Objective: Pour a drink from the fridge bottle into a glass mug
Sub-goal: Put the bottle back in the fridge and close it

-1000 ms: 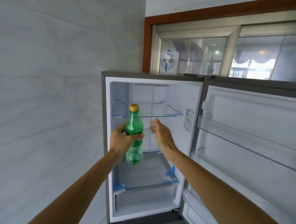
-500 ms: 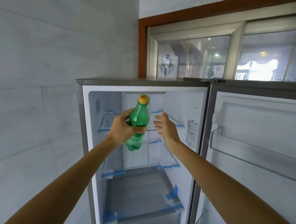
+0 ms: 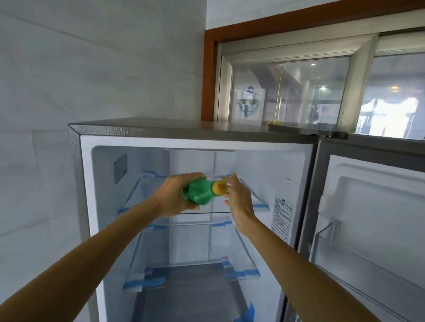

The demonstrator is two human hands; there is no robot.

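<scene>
From my remote seat I see the left hand wrapped round the body of the green bottle, holding it tipped sideways in front of the fridge, level with its upper shelf; the yellow cap points right; the right hand hangs loose-fingered just beside that cap, gripping nothing; the fridge door stands open.

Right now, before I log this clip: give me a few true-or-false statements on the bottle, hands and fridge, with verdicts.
1. The left hand grips the green bottle. True.
2. The bottle stands upright on a shelf. False: it is held tilted, yellow cap toward the right hand.
3. The right hand is open. True.
4. The fridge door is shut. False: it stands open.
</scene>
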